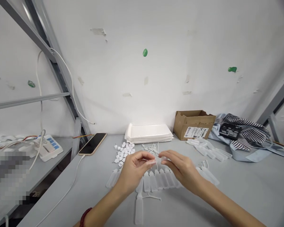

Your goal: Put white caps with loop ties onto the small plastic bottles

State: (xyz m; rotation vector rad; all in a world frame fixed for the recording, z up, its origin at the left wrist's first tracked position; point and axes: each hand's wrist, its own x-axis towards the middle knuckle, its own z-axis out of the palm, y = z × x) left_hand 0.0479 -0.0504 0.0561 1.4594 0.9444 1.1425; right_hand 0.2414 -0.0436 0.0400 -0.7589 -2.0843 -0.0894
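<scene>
My left hand (136,168) is raised over the middle of the grey table, thumb and fingertips pinched on a thin white string whose end hangs below them. Just to its right, my right hand (183,170) pinches a small whitish piece, mostly covered by the fingers; it may be a cap. Under both hands lies a row of translucent plastic bottles (153,182), partly hidden. A single bottle (139,209) with a white string at its neck lies nearer to me. White caps (123,153) are heaped left of the hands, and loose white strings (149,148) lie behind them.
A stack of white sheets (149,134) and a cardboard box (194,124) stand against the wall. More bottles (209,149) lie at right, beside striped cloth (248,130). A phone (93,144) with a charging cable is at left, near a metal frame (77,138).
</scene>
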